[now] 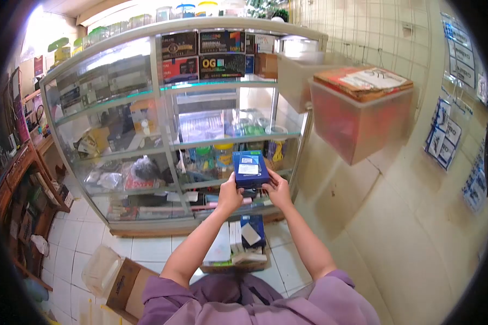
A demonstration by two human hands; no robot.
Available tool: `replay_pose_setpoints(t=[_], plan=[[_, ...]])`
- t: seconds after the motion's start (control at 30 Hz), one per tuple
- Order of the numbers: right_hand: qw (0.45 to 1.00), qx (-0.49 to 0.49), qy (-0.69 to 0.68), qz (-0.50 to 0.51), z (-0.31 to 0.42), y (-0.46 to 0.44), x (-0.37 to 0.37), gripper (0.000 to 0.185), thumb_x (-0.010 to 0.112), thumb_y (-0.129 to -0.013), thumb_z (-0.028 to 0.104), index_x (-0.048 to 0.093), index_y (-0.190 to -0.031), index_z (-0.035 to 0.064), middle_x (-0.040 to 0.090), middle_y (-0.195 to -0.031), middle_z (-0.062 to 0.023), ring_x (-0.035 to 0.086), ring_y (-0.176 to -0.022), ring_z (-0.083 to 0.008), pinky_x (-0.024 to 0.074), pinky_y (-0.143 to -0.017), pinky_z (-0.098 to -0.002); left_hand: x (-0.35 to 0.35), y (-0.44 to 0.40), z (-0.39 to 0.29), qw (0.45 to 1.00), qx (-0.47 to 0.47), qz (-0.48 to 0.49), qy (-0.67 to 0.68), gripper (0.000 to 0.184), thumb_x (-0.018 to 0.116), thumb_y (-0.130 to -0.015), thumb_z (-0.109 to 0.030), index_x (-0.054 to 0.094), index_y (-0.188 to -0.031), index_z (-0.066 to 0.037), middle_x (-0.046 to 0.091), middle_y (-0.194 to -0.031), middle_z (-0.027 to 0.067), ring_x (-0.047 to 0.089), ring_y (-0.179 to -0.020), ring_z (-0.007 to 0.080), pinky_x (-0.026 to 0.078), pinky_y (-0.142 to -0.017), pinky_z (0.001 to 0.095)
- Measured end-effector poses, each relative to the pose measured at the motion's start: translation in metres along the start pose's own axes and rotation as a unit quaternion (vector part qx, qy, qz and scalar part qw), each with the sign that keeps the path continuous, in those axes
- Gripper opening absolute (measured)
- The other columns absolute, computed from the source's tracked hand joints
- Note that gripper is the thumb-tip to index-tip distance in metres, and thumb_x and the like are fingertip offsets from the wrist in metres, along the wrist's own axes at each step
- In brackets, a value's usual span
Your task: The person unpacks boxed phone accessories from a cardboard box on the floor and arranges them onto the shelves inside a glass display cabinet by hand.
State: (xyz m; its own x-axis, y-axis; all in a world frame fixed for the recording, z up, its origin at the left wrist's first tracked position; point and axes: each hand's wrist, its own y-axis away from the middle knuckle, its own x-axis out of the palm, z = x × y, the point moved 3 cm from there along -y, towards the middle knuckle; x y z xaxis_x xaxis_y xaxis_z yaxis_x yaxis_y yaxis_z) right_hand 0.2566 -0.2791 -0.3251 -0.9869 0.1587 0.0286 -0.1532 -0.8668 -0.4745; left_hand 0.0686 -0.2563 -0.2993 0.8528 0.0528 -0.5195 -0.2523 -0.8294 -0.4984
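A dark blue box (251, 170) with a white label on top is held out in front of me at shelf height. My left hand (231, 195) grips its left lower corner, and my right hand (277, 189) grips the right one. Below my arms, on the floor, a carton (234, 267) holds another blue box (253, 230) with a white piece on it, along with several white boxes. Behind the held box stands a glass display cabinet (168, 116), its shelves carrying jars and packages.
Boxed goods (222, 65) fill the cabinet's upper shelf. A translucent bin (358, 116) with a red-and-white lid piece juts out at the right. On the floor at left lie an open cardboard box (127, 287) and a clear plastic tub (101, 271). Wooden shelving (24, 200) borders the left.
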Motion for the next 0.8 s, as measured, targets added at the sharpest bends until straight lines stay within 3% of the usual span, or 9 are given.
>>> replay_pose_setpoints(t=[0.13, 0.27, 0.47, 0.53, 0.57, 0.63, 0.67, 0.73, 0.8], plan=[[0.999, -0.046, 0.019, -0.008, 0.017, -0.074, -0.002, 0.068, 0.056, -0.076, -0.021, 0.042, -0.140, -0.0015, 0.058, -0.127, -0.0128, 0.056, -0.115, -0.0157, 0.0449, -0.098, -0.0278, -0.017, -0.073, -0.019, 0.998, 0.051, -0.034, 0.000, 0.053, 0.064, -0.073, 0.006, 0.048, -0.124, 0.004, 0.065, -0.092, 0.0287, 0.062, -0.093, 0.0442, 0.050, -0.079, 0.0476], [0.999, -0.051, 0.003, -0.002, 0.009, -0.136, -0.006, 0.067, 0.056, -0.077, -0.021, 0.041, -0.140, -0.0025, 0.056, -0.129, -0.0124, 0.056, -0.116, -0.0162, 0.0449, -0.098, -0.0275, -0.012, -0.139, -0.005, 0.999, 0.034, -0.017, -0.032, 0.045, 0.066, -0.072, 0.001, 0.052, -0.115, 0.003, 0.065, -0.089, 0.0286, 0.063, -0.091, 0.0430, 0.051, -0.079, 0.0476], [0.994, -0.055, 0.099, 0.009, -0.024, -0.197, -0.015, 0.065, 0.057, -0.078, -0.019, 0.039, -0.140, -0.0061, 0.056, -0.130, -0.0141, 0.056, -0.116, -0.0169, 0.0453, -0.097, -0.0283, -0.002, -0.203, 0.018, 0.989, 0.019, 0.014, -0.143, 0.034, 0.069, -0.075, -0.006, 0.054, -0.105, 0.002, 0.066, -0.093, 0.0257, 0.063, -0.094, 0.0415, 0.050, -0.081, 0.0468], [0.992, -0.080, 0.097, 0.015, -0.028, -0.210, -0.016, 0.061, 0.058, -0.081, -0.015, 0.043, -0.139, -0.0008, 0.062, -0.121, -0.0169, 0.058, -0.111, -0.0171, 0.0463, -0.095, -0.0300, 0.004, -0.218, 0.027, 0.987, 0.026, 0.015, -0.156, 0.033, 0.070, -0.076, -0.007, 0.055, -0.103, 0.002, 0.066, -0.094, 0.0254, 0.063, -0.095, 0.0412, 0.050, -0.080, 0.0463], [0.992, -0.079, 0.097, 0.013, -0.032, -0.214, -0.018, 0.061, 0.058, -0.081, -0.015, 0.043, -0.139, -0.0008, 0.062, -0.121, -0.0169, 0.058, -0.111, -0.0171, 0.0463, -0.095, -0.0300, 0.008, -0.226, 0.033, 0.988, 0.024, 0.031, -0.148, 0.041, 0.070, -0.075, -0.006, 0.052, -0.111, 0.002, 0.066, -0.094, 0.0255, 0.063, -0.096, 0.0416, 0.048, -0.085, 0.0476], [0.978, -0.116, 0.170, -0.047, -0.012, -0.214, -0.014, 0.062, 0.058, -0.082, -0.012, 0.046, -0.138, 0.0114, 0.064, -0.117, -0.0209, 0.063, -0.107, -0.0238, 0.0483, -0.091, -0.0330, 0.015, -0.237, 0.039, 0.989, 0.022, 0.049, -0.141, 0.049, 0.070, -0.075, -0.006, 0.050, -0.119, 0.002, 0.066, -0.094, 0.0257, 0.063, -0.097, 0.0420, 0.047, -0.091, 0.0489], [0.977, -0.116, 0.170, -0.049, -0.014, -0.220, -0.017, 0.062, 0.058, -0.082, -0.012, 0.046, -0.138, 0.0114, 0.064, -0.117, -0.0209, 0.063, -0.107, -0.0238, 0.0483, -0.091, -0.0330, 0.018, -0.241, 0.037, 0.988, 0.035, 0.025, -0.149, 0.061, 0.070, -0.076, -0.006, 0.043, -0.129, 0.000, 0.066, -0.096, 0.0258, 0.062, -0.099, 0.0419, 0.041, -0.098, 0.0513], [0.907, -0.207, 0.367, -0.012, -0.015, -0.231, -0.021, 0.061, 0.061, -0.081, -0.007, 0.051, -0.134, 0.0204, 0.063, -0.115, -0.0215, 0.064, -0.104, -0.0342, 0.0497, -0.088, -0.0385, 0.023, -0.254, 0.041, 0.986, 0.051, 0.003, -0.157, 0.072, 0.069, -0.076, -0.006, 0.035, -0.140, -0.001, 0.066, -0.099, 0.0259, 0.062, -0.101, 0.0419, 0.036, -0.104, 0.0537], [0.908, -0.180, 0.379, -0.009, -0.022, -0.246, -0.030, 0.058, 0.062, -0.080, -0.005, 0.052, -0.132, 0.0200, 0.062, -0.115, -0.0197, 0.062, -0.104, -0.0371, 0.0496, -0.087, -0.0405, 0.033, -0.272, 0.050, 0.972, 0.067, 0.081, -0.209, 0.087, 0.068, -0.077, -0.010, 0.019, -0.150, -0.007, 0.066, -0.104, 0.0251, 0.061, -0.105, 0.0422, 0.022, -0.112, 0.0584]])
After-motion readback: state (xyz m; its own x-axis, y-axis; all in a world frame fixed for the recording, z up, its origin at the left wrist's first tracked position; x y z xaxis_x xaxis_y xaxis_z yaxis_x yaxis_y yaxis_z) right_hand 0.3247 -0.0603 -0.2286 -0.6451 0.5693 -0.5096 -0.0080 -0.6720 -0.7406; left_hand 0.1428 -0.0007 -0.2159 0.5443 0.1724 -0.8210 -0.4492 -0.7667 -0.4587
